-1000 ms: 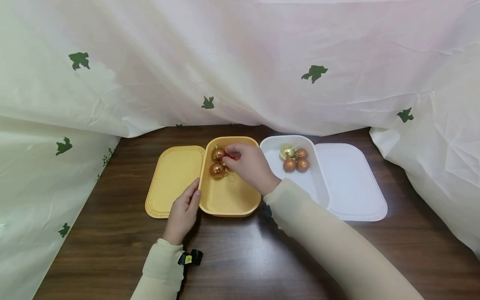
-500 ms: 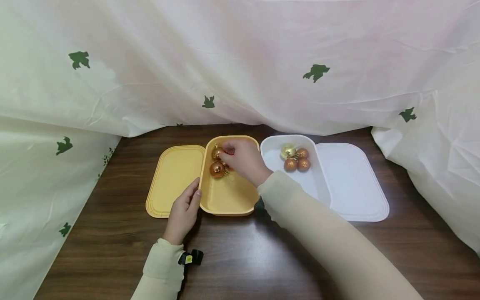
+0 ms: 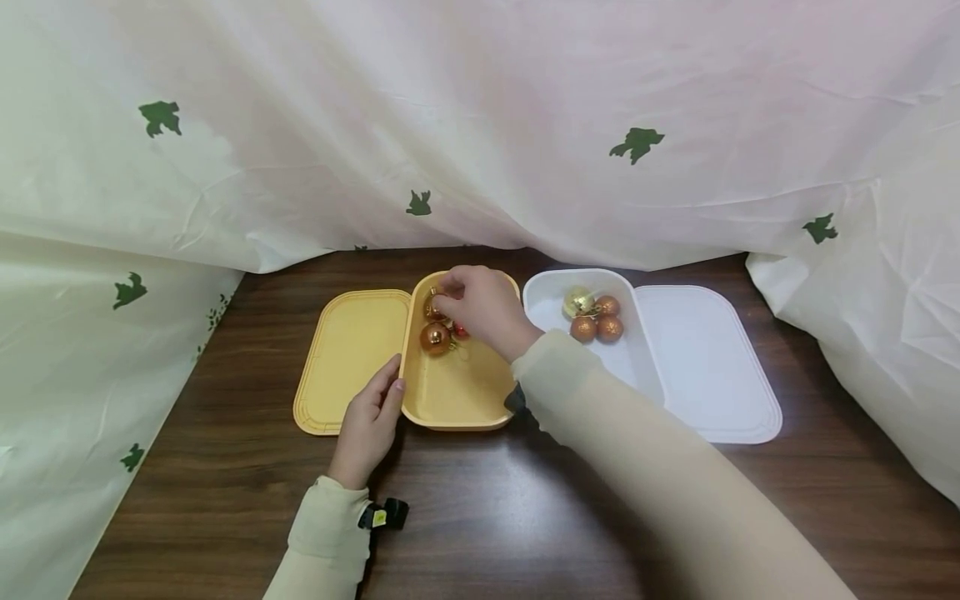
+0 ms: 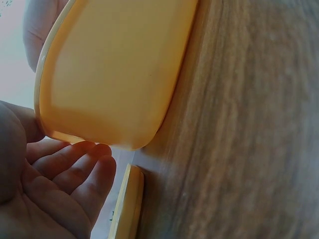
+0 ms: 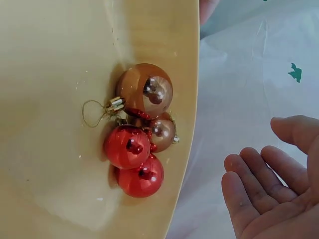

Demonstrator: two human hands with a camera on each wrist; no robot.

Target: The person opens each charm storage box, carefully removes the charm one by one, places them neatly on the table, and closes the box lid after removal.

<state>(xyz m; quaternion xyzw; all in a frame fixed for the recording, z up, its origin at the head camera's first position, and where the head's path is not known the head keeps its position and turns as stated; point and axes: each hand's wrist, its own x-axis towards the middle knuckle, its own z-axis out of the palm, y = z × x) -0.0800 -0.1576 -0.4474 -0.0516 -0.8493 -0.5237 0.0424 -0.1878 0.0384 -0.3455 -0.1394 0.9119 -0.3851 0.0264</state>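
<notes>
Change: the right hand (image 3: 487,308) has let go of a red bauble over the yellow container (image 3: 457,400). The right wrist view shows its fingers spread, thumb well apart, holding nothing. Judgement: placement of this red bauble is complete.

Location: two red baubles, an upper (image 5: 127,147) and a lower (image 5: 142,179), lie touching in the yellow container. Beside them sit a large copper bauble (image 5: 144,92) and another partly hidden copper bauble (image 5: 163,132). In the head view, this cluster occupies the container's 11 o'clock area.

Left hand (image 3: 367,425): extended fingers rest against the outer wall at 8 o'clock; no bauble is held.

Difference from one second ago: red then showed between the right fingertips; now it shows below the hand, which has shifted slightly toward 12 o'clock. The left hand keeps its place. At 3 o'clock, the white container (image 3: 626,354) has the same contents: one gold bauble (image 3: 579,302) and three glittery orange baubles (image 3: 584,328).
</notes>
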